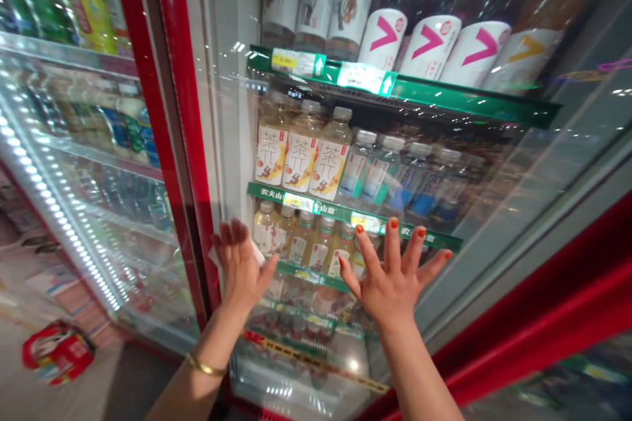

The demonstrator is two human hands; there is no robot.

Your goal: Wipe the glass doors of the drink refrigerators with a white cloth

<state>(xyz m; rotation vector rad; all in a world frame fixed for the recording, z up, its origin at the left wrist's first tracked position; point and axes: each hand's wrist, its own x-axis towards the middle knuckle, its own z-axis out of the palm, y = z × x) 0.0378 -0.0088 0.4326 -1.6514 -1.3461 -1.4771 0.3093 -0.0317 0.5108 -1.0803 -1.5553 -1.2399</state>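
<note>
My left hand lies flat against the glass door of a drinks cooler, next to its red frame. A white cloth shows at the edges of that palm, pressed between hand and glass. My right hand rests on the same pane with its fingers spread wide and orange-painted nails, holding nothing. Behind the glass, in front of both hands, stand rows of bottled tea and smaller juice bottles. A gold bangle circles my left wrist.
Green shelf edges with price labels cross the cooler behind the glass. To the left, past the red door frame, stands a second lit cooler. A red package lies low on the far left.
</note>
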